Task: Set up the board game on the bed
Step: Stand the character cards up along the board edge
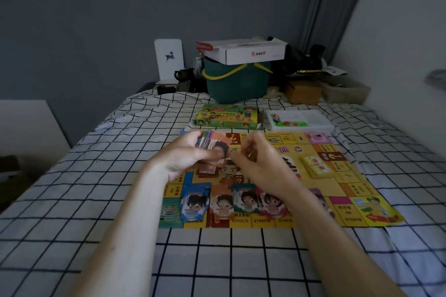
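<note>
From the head camera, your left hand point(187, 154) curls around a thick stack of glossy cards point(212, 143), thumb pressed on the top card's cartoon face, held above the board's far-left part; your right hand point(259, 161) sits just beside it with fingers bent toward the stack's edge, but whether it pinches a card you cannot tell. Beneath them the thin yellow paper game board point(350, 190) lies flat on the bed point(96, 188), whose soft sheet is white with a black grid. Along the board's near edge runs a row of card piles point(231, 202) with cartoon figures, and a small yellow deck point(316, 166) rests on its right part. Past the far edge lie the flat green game box point(228, 117) and, right of it, a white plastic tray point(309, 119) holding small coloured pieces. Behind stands a dark green basket point(236, 84) topped by a white cardboard box point(248, 52)
</note>
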